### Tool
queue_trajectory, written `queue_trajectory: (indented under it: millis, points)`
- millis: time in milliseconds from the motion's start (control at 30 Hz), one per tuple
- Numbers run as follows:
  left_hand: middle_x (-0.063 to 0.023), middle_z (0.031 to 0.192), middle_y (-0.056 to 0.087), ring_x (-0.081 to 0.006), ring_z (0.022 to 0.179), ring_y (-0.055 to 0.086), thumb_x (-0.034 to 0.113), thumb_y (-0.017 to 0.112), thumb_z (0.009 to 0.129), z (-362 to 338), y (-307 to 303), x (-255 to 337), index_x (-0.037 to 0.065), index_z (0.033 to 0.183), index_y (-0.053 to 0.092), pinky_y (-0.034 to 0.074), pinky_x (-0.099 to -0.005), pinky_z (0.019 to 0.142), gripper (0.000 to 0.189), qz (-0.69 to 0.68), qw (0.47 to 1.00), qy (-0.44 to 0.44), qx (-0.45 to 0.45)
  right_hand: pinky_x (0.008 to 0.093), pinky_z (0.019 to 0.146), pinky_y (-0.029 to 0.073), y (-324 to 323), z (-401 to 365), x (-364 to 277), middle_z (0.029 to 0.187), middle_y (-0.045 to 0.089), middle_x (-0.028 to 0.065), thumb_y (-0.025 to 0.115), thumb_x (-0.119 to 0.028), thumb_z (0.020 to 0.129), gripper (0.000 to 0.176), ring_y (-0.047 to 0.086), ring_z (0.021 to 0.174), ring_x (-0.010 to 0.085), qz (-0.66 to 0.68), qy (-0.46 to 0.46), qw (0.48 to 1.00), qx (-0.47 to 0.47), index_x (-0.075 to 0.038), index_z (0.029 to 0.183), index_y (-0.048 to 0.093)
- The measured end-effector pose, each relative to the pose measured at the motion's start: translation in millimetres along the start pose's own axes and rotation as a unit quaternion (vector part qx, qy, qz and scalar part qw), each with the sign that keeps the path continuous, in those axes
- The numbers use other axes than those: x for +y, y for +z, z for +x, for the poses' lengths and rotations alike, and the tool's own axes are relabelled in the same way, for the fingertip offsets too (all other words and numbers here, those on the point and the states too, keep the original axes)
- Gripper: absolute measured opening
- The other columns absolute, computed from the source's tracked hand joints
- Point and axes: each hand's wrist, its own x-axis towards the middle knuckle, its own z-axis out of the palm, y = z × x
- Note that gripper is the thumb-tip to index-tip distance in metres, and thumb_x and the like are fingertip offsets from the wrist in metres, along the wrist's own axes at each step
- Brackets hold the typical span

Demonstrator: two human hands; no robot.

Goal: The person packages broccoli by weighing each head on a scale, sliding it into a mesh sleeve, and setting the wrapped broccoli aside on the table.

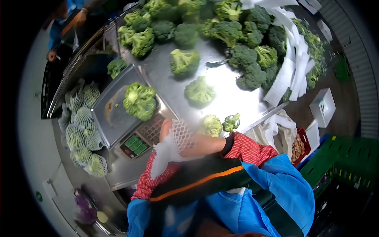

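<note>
A white foam net sleeve is stretched between my two hands, close in front of my body. My left hand grips it from the left, one finger pointing up beside the mesh. My right hand reaches across from the right, its fingers largely covered by the netting. Just beyond my hands, a broccoli head sits on the metal pan of a weighing scale. The scale's green display is near my left hand. Two small broccoli pieces, one a floret, lie past my right forearm.
Many broccoli heads are piled across the far side of the steel table. White foam nets hang at the right. Netted broccoli is stacked left of the scale. Green crates stand right. Another person's hand shows top left.
</note>
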Motion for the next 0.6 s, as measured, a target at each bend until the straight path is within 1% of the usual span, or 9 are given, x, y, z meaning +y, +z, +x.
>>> queue_trajectory:
  millis: [100,133,167,233,267,300,367,467,600]
  points:
    - [-0.011,0.101,0.064,-0.0203,0.09,0.064,0.036,0.048,0.095,26,-12,-5,0.001,0.11,0.058,0.053,-0.0343,0.078,0.039,0.132,0.982,-0.117,-0.067,0.0335,0.079,0.049,-41,-26,-15,0.096,0.065,0.0107,0.066,-0.026,0.086,0.033,0.062,0.086,0.0218,-0.153,0.049,0.986,0.055,-0.003,0.109,0.061]
    - [-0.0091,0.098,0.063,-0.0185,0.089,0.063,0.033,0.049,0.096,20,5,-4,0.003,0.108,0.057,0.052,-0.0326,0.077,0.034,0.128,0.986,-0.079,-0.072,0.0339,0.08,0.049,-59,-39,-26,0.097,0.064,0.0123,0.065,-0.022,0.086,0.034,0.061,0.088,0.0234,-0.215,0.06,0.971,0.083,-0.002,0.113,0.058]
    - [-0.0073,0.096,0.061,-0.0166,0.088,0.062,0.029,0.05,0.096,14,21,-4,0.004,0.106,0.056,0.051,-0.0309,0.076,0.028,0.124,0.988,-0.041,-0.078,0.0355,0.077,0.05,-73,-51,-34,0.094,0.065,0.0135,0.067,-0.024,0.084,0.035,0.062,0.086,0.027,-0.26,0.102,0.93,0.239,-0.002,0.11,0.058]
    - [-0.0042,0.09,0.058,-0.0144,0.085,0.059,0.023,0.051,0.096,18,33,-9,0.006,0.103,0.055,0.049,-0.0288,0.074,0.019,0.142,0.987,-0.029,-0.075,0.0385,0.069,0.051,-114,-73,-30,0.097,0.065,0.0156,0.072,-0.032,0.079,0.043,0.063,0.085,0.0328,-0.434,0.139,0.749,0.48,-0.005,0.108,0.057]
    - [-0.0029,0.086,0.055,-0.0139,0.083,0.058,0.019,0.051,0.096,25,30,-11,0.007,0.102,0.055,0.048,-0.0283,0.073,0.015,0.165,0.983,-0.055,-0.065,0.0411,0.064,0.05,-150,-89,-17,0.095,0.061,0.0168,0.071,-0.036,0.08,0.045,0.062,0.08,0.0343,-0.568,-0.01,0.632,0.528,-0.005,0.109,0.055]
    - [0.0001,0.085,0.054,-0.01,0.085,0.054,0.019,0.05,0.096,21,37,-9,0.007,0.099,0.056,0.044,-0.0238,0.075,0.014,0.232,0.966,-0.047,-0.1,0.0424,0.062,0.048,-175,-99,-27,0.089,0.057,0.0178,0.069,-0.04,0.081,0.046,0.059,0.077,0.0351,-0.599,0.099,0.584,0.538,-0.004,0.106,0.054]
    - [0.001,0.085,0.055,-0.0087,0.082,0.053,0.02,0.051,0.096,21,36,-15,0.007,0.098,0.056,0.043,-0.0233,0.073,0.014,0.251,0.961,-0.084,-0.084,0.0389,0.055,0.048,-221,-113,-25,0.081,0.054,0.0156,0.074,-0.04,0.076,0.044,0.058,0.07,0.0332,-0.668,0.069,0.485,0.56,-0.004,0.093,0.054]
    - [0.0026,0.085,0.054,-0.0067,0.079,0.051,0.02,0.051,0.096,27,29,-25,0.007,0.096,0.057,0.041,-0.0219,0.071,0.014,0.267,0.956,-0.103,-0.072,0.0443,0.062,0.048,-258,-110,-15,0.08,0.054,0.0147,0.072,-0.049,0.073,0.051,0.058,0.075,0.034,-0.673,0.175,0.475,0.539,-0.005,0.092,0.056]
    - [0.0031,0.084,0.054,-0.0062,0.078,0.05,0.019,0.052,0.095,33,25,-30,0.007,0.094,0.057,0.041,-0.0215,0.07,0.013,0.291,0.951,-0.092,-0.053,0.0441,0.066,0.045,-255,-109,-11,0.085,0.054,0.0139,0.075,-0.044,0.068,0.048,0.056,0.082,0.0326,-0.662,0.105,0.526,0.524,-0.006,0.093,0.057]
